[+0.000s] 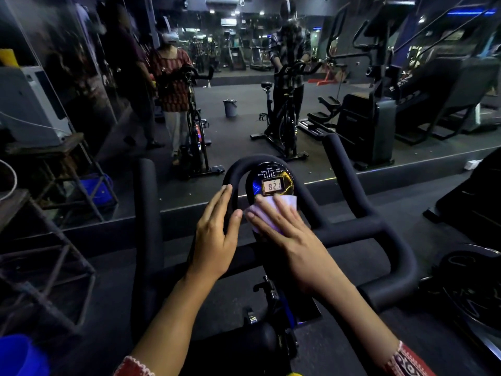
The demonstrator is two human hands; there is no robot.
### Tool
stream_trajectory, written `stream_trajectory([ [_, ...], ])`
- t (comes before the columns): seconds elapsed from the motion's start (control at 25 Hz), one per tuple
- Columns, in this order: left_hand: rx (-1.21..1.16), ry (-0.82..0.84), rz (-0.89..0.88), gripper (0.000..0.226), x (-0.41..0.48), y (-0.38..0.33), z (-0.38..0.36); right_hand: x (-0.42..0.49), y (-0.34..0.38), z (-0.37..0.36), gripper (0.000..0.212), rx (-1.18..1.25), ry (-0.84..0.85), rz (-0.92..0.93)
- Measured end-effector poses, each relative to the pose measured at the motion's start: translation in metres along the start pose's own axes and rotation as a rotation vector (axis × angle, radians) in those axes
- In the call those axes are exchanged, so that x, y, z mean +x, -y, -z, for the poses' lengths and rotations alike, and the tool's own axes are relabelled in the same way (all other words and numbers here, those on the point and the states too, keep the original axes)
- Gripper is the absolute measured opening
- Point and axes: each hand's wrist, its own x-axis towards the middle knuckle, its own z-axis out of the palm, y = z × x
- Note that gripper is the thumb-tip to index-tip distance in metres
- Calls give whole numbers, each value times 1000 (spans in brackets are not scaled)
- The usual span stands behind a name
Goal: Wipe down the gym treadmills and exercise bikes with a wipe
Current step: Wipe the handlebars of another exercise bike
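Head view, nearest first: our forearms reach out over the stem of the exercise bike [273,299]. Our left hand [214,234] lies with fingers straight and close together against the left side of the padded loop [271,158]. We judge this steadies the bars against the push of wiping. Our right hand [282,234] is flat, fingers spread, pressing the wipe [288,201] onto the lower half of the round console [257,177]. The spread likely keeps the thin sheet flat and covers more face.

The wipe sits under our palm, its pale edge showing past the fingertips, just below the lit display [272,186]. The handlebars [390,234] curve out to either side, not yet under the wipe. Farther off, a wall mirror [244,90] reflects more bikes and a bucket [230,107] on the floor.
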Motion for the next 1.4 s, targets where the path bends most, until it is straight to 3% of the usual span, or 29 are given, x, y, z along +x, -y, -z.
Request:
stream_trajectory([
  [0.16,51,65,-100,59,1,-2,-4,27,-1,-2,57,154,-158,-280],
  [0.4,43,73,-30,57,-1,1,-2,62,-8,-2,49,-70,-148,-21],
  [0.6,53,30,13,57,-4,1,2,67,0,5,47,158,-321,-447],
  [0.72,69,90,76,52,-6,1,3,33,20,4,61,296,-208,-640],
  [0.8,100,231,89,58,-12,-2,8,9,40,5,76,246,-161,-591],
  [0.92,266,379,10,71,-31,3,30,2,58,12,61,190,-178,-387],
  [1.04,425,507,77,94,-47,11,56,45,73,20,63,280,-134,-256],
  [1.12,495,517,87,86,-54,9,67,75,69,4,65,213,-36,-190],
  [1.24,562,421,4,59,-65,7,78,91,56,-31,58,60,224,-264],
  [1.32,522,372,27,49,-71,12,87,74,62,-37,66,-5,272,-184],
  [1.4,460,330,51,44,-75,17,92,43,80,-39,58,-33,221,-90],
])
